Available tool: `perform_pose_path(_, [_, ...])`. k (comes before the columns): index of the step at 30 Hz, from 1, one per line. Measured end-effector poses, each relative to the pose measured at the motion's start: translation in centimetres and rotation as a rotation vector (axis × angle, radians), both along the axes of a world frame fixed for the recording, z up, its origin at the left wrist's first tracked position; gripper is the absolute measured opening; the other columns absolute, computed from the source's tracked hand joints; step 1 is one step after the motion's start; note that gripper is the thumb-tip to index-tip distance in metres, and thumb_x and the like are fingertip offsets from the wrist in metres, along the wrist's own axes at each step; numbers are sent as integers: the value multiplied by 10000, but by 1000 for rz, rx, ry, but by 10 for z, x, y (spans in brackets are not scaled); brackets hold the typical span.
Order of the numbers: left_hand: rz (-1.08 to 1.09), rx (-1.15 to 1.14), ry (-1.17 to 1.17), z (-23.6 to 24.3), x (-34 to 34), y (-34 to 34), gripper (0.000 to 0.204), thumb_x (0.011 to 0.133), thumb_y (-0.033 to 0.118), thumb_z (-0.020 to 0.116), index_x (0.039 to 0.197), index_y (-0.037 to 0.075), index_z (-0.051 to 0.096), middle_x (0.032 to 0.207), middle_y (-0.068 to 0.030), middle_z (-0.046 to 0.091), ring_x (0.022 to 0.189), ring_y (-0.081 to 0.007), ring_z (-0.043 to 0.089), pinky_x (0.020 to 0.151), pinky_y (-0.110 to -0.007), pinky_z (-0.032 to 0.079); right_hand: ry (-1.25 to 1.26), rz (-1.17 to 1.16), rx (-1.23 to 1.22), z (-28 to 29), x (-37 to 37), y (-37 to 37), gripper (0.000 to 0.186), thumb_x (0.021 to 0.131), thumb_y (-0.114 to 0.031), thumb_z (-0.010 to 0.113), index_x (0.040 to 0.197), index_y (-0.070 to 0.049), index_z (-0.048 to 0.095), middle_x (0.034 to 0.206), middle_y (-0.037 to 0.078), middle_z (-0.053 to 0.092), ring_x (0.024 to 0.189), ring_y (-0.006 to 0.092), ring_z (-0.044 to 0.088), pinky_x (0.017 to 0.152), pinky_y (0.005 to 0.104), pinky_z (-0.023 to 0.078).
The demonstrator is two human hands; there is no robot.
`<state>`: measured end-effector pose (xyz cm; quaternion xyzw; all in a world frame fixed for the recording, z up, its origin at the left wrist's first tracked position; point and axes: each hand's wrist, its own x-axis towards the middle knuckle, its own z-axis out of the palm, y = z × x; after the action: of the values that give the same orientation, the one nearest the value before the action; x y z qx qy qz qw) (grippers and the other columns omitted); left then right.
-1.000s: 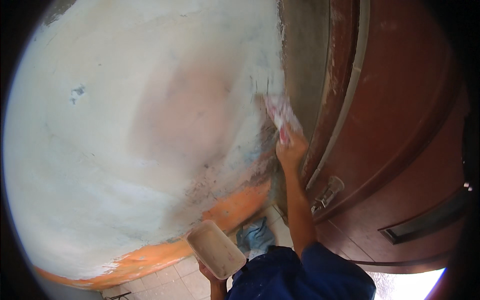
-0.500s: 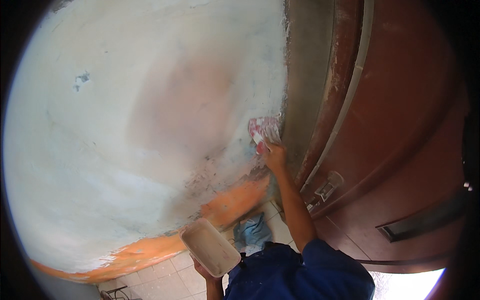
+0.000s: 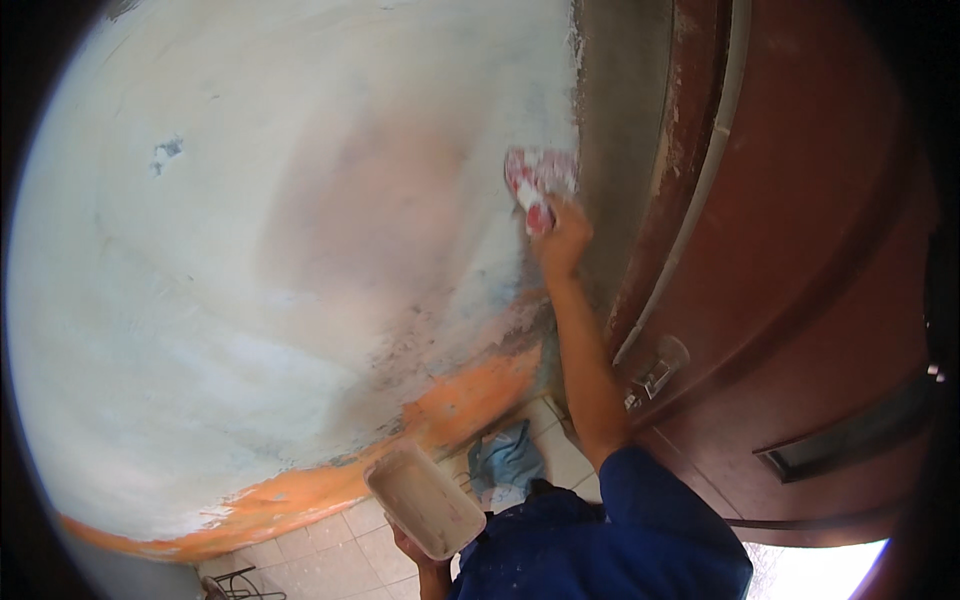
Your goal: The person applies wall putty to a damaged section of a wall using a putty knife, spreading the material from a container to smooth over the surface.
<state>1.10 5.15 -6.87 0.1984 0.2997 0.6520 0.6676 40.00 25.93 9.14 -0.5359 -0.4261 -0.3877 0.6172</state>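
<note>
My right hand (image 3: 563, 234) is closed around the handle of a putty knife (image 3: 543, 172), a wide red blade smeared with white. Its blade lies against the whitish wall (image 3: 220, 250), close to the wall's right-hand corner. Low in front of my body, my left hand (image 3: 408, 543) grips a pale rectangular tub (image 3: 425, 500) from its left side and underneath. The tub is tilted, with a thin smear of filler on its inside. Most of the left hand's fingers are hidden beneath it.
Orange paint (image 3: 470, 395) shows along the wall's lower edge. Right of the corner stands a dark red door (image 3: 800, 250) with a metal latch (image 3: 660, 370). A blue cloth (image 3: 507, 458) lies on the tiled floor (image 3: 325, 552). Thin dark metal legs (image 3: 240, 583) show at lower left.
My right hand and the putty knife have moved up the wall beside the corner. The tub in my left hand has shifted slightly right and down.
</note>
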Motion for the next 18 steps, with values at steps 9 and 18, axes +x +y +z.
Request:
perform_pose_path(9, [-30,34,49,-6,-8,8,383,889,290,495,1173,46,418,1039,-86,540,903,-192,579,724,-350,540,201,340,-116,-106,-25,-43,386,598,31,634,977,-44,650,910,182,624,844,324,613,724,374,495])
perform_pose_path(18, [36,25,24,5,2,-1,397,906,319,456,1189,44,413,1062,-91,532,901,-198,582,711,-337,540,-73,3,-121,26,11,-13,428,587,0,581,1011,-8,636,722,191,587,660,322,579,622,375,475])
